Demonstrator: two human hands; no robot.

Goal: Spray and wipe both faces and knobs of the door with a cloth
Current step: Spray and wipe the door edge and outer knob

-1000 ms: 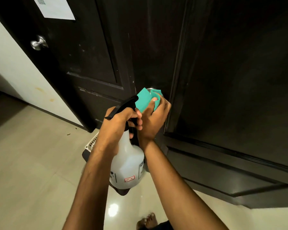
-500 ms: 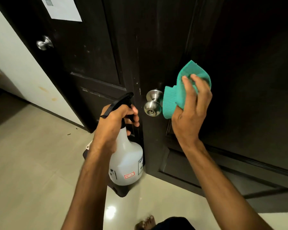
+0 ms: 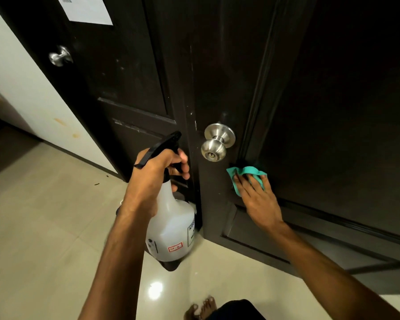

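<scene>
Head view. Right hand (image 3: 261, 202) lies flat, fingers spread and straight, pressing the cloth (image 3: 245, 175) against the door (image 3: 333, 100) face, just below and right of the near knob (image 3: 214, 146), on the lower edge of the panel moulding. Left hand (image 3: 155, 174) is wrapped round the neck of the bottle (image 3: 171, 227), fingers curled under the black trigger head; bottle hangs upright just left of the door edge, off the floor (image 3: 44, 227). A second knob (image 3: 59, 57) shows on the dark door behind, under a paper sheet (image 3: 88, 10).

Handling, judged: cloth is thin, soft and limp, and bunches under the fingertips; flat-palm pressure spreads it better than a pinch. Knob is smooth polished metal, likely slippery when wet; wrap the cloth round it. Bottle looks partly full, moderately heavy; the neck grip suits it.

Change: half a second ago the cloth was held higher, right of the knob; a second ago it covered the knob. Now it is lower, on the face. Bottle hand barely moved.
</scene>
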